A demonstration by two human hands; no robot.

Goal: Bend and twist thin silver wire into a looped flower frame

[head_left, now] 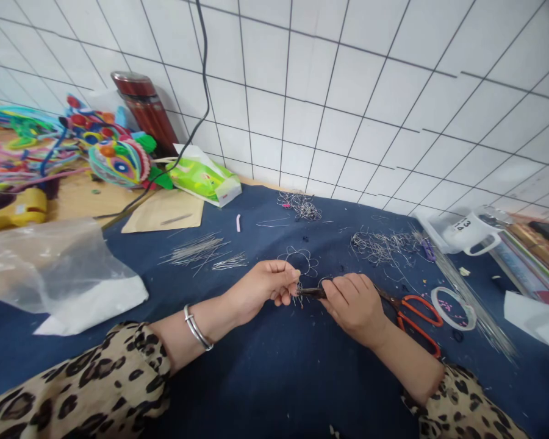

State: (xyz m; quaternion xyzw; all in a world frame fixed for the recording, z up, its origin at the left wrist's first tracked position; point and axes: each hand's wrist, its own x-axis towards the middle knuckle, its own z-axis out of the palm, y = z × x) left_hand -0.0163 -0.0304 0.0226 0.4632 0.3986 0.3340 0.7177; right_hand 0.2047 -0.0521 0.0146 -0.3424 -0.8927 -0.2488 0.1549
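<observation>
My left hand (264,285) is closed in a pinch on a small piece of thin wire (298,299). My right hand (355,306) wraps round dark pliers (312,293), whose jaws meet the wire beside my left fingertips. The pliers' handles are hidden in my palm. Just beyond my hands lies a flower-shaped wire loop (307,258) on the dark blue cloth (265,378). Scissors with orange handles (418,329) lie at my right wrist, their blades partly covered by my hand. Straight wire lengths (196,250) are spread to the left of my hands.
Tangled wire (379,245) lies at right, with another tangle (304,206) farther back. A clear ring-shaped dish (452,308), long rods (485,317) and a white mug (471,231) stand right. Leftward are a plastic bag (59,262), a tissue pack (204,177) and a red flask (149,113).
</observation>
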